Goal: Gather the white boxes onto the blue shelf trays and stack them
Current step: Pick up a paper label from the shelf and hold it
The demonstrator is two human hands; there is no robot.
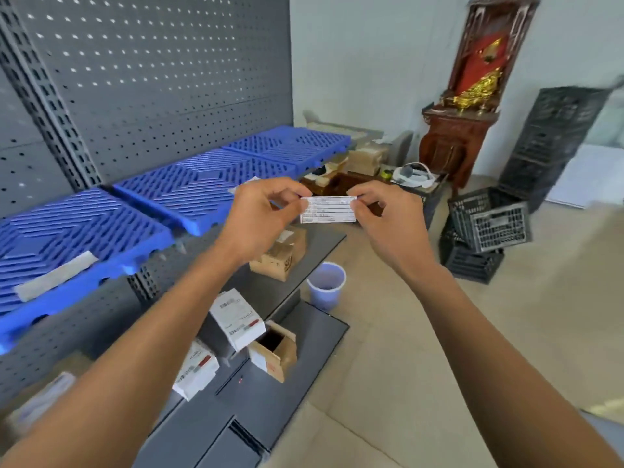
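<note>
Holding a small white label [328, 209] up between you and the shelf, you pinch its left end with your left hand [260, 217] and its right end with your right hand [388, 214], thumb and forefinger of each curled onto the paper, the printed lines too blurred to read. Your blue shelf trays [202, 187] run in a row along the shelf against the grey pegboard [152, 79], and no white box sits on them; a pale strip [55, 275] lies near the front edge of the nearest tray, and a scrap of something pale shows at the front edge of the middle tray, mostly hidden by your left hand. Your white boxes are lower down: one [238, 319] stands tilted at the front edge of the grey lower shelf [314, 241], and a second [196, 369] lies just below and to the left of it, partly covered by your left forearm. Beside the upper white box an open brown carton [273, 349] rests on the base, and another brown carton [280, 253] sits on the lower shelf under your hands. A pale blue bucket [327, 285] stands on the floor just off the shelf's corner, and black crates [486, 231] are stacked farther right.
</note>
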